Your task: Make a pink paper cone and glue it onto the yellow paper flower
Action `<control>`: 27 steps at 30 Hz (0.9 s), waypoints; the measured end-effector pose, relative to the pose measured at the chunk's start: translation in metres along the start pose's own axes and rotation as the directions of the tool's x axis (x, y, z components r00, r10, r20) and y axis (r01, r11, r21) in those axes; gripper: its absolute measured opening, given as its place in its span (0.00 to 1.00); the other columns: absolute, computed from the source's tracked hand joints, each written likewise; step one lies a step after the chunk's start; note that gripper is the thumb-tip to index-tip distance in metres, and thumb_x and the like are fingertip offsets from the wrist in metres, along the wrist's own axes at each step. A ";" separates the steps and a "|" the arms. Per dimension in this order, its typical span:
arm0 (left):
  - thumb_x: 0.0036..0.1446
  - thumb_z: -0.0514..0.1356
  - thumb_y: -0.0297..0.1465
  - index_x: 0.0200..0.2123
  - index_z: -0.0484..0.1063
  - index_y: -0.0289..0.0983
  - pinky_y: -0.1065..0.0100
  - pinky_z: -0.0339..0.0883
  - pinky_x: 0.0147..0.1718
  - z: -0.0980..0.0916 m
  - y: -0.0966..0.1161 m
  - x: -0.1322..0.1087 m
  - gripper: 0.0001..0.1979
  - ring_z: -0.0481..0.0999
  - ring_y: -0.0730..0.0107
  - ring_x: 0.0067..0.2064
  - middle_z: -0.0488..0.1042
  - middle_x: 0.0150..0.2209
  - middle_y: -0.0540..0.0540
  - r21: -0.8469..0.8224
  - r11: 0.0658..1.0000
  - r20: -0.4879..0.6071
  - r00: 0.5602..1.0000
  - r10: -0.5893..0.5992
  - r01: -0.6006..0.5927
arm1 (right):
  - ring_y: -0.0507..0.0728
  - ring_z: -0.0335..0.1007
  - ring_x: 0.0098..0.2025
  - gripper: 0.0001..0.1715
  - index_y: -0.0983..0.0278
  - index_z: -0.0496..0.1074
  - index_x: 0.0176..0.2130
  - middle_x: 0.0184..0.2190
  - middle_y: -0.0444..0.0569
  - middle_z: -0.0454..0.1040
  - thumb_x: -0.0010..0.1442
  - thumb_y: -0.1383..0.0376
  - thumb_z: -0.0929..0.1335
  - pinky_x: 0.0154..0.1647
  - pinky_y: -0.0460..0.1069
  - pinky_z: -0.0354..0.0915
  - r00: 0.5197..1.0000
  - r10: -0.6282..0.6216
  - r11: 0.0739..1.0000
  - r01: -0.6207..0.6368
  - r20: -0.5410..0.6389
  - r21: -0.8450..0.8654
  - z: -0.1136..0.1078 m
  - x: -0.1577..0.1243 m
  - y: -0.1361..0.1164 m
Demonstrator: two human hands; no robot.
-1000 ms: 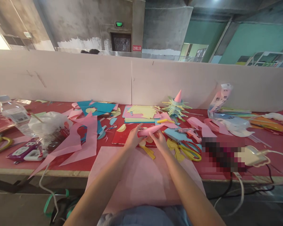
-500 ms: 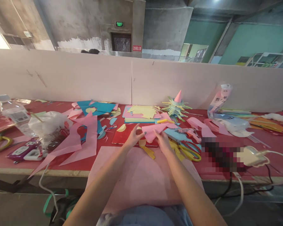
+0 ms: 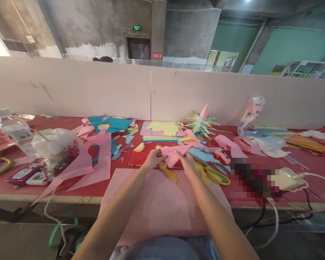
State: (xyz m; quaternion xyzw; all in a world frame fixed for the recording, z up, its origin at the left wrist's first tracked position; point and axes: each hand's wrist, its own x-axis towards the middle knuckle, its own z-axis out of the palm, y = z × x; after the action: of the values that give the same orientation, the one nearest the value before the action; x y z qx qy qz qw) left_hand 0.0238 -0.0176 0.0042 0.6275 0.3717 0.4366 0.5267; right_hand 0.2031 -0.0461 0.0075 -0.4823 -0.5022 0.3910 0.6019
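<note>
Both hands are at work over the middle of the red table (image 3: 308, 160), just beyond the far edge of a large pink sheet (image 3: 162, 209) that hangs over the near table edge toward the person. The left hand (image 3: 153, 160) has thumb and fingers pinched shut on the left edge of a small pink paper piece (image 3: 175, 153). The right hand (image 3: 187, 163) is pinched on the right near edge of the same piece, so the paper is held between the two hands, slightly raised off the table surface and curved rather than flat. Whether the piece is folded or rolled cannot be told. Directly below it, near the hands, lies a yellow strip (image 3: 170, 174). Just right of the right hand lie scissors (image 3: 217, 174) with yellow and red handles, resting on yellow and blue scraps. Farther back, at centre, is a yellow sheet (image 3: 164, 128) on a stack of coloured paper, and right of that stands a paper tree (image 3: 203, 121) topped by a pink cone. To the left lies a long pink offcut (image 3: 93, 159) with cut-out holes, and beyond it blue paper (image 3: 111, 124). At the far left are a plastic bag (image 3: 55, 141), a clear bottle (image 3: 14, 130) and a purple power strip (image 3: 29, 176). A white adapter (image 3: 288, 179) with a cable lies to the right. A pale partition (image 3: 97, 90) closes the far side of the table.
</note>
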 end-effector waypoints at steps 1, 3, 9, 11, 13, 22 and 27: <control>0.44 0.68 0.42 0.34 0.72 0.33 0.63 0.73 0.36 0.000 0.000 0.000 0.20 0.79 0.60 0.37 0.79 0.33 0.42 0.025 1.000 -0.014 1.000 0.004 -0.003 | 0.63 0.74 0.43 0.24 0.64 0.74 0.40 0.37 0.52 0.79 0.48 0.50 0.71 0.42 0.54 0.69 1.000 -0.010 0.999 0.010 -0.017 -0.043 -0.001 -0.001 -0.002; 0.43 0.68 0.42 0.32 0.72 0.33 0.64 0.72 0.34 0.000 -0.001 0.001 0.19 0.78 0.61 0.36 0.78 0.31 0.44 0.068 0.998 -0.053 0.999 0.011 -0.007 | 0.64 0.74 0.42 0.23 0.64 0.75 0.37 0.34 0.52 0.79 0.47 0.51 0.72 0.42 0.54 0.69 1.000 -0.017 0.996 0.015 -0.026 -0.092 -0.001 -0.001 -0.004; 0.41 0.68 0.44 0.30 0.72 0.34 0.67 0.72 0.34 0.000 0.000 0.003 0.20 0.78 0.64 0.35 0.78 0.32 0.45 0.031 0.999 -0.126 0.992 0.017 -0.013 | 0.64 0.73 0.46 0.19 0.63 0.75 0.35 0.37 0.52 0.79 0.46 0.54 0.73 0.45 0.54 0.68 0.999 -0.052 0.997 0.052 0.010 -0.048 -0.002 0.000 0.000; 0.41 0.68 0.44 0.30 0.74 0.34 0.67 0.71 0.33 0.000 0.002 0.001 0.20 0.78 0.63 0.34 0.78 0.32 0.45 0.047 0.999 -0.098 0.995 0.000 0.005 | 0.64 0.73 0.46 0.18 0.64 0.75 0.35 0.36 0.51 0.79 0.46 0.54 0.73 0.46 0.55 0.68 0.999 -0.041 0.999 0.041 0.006 -0.013 -0.002 0.000 0.002; 0.41 0.68 0.44 0.30 0.75 0.34 0.66 0.72 0.33 0.001 0.005 0.000 0.19 0.78 0.62 0.34 0.78 0.31 0.44 0.071 0.997 -0.072 0.997 -0.020 0.025 | 0.64 0.73 0.45 0.19 0.64 0.75 0.34 0.34 0.51 0.79 0.46 0.54 0.73 0.45 0.56 0.69 1.000 -0.025 1.000 0.025 0.004 0.003 -0.002 0.000 0.004; 0.43 0.66 0.45 0.24 0.73 0.35 0.69 0.69 0.29 0.002 0.006 -0.003 0.17 0.76 0.64 0.32 0.75 0.24 0.48 0.228 0.973 -0.179 0.984 0.011 0.031 | 0.65 0.74 0.45 0.21 0.64 0.76 0.37 0.39 0.53 0.79 0.44 0.54 0.74 0.46 0.56 0.69 0.999 -0.050 0.993 0.050 0.005 -0.103 -0.002 0.004 0.008; 0.44 0.65 0.44 0.22 0.71 0.35 0.70 0.68 0.28 0.002 0.004 -0.002 0.17 0.75 0.65 0.31 0.74 0.24 0.48 0.269 0.962 -0.189 0.982 0.015 0.037 | 0.65 0.74 0.46 0.24 0.64 0.75 0.40 0.40 0.54 0.79 0.46 0.55 0.74 0.46 0.56 0.68 0.998 -0.065 0.994 0.063 -0.019 -0.086 -0.001 0.005 0.010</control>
State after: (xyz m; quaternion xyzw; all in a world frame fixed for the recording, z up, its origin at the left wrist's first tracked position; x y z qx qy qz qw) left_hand 0.0255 -0.0205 0.0079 0.6473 0.4800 0.4361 0.4004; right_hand 0.2055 -0.0395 -0.0016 -0.4953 -0.5270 0.3444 0.5986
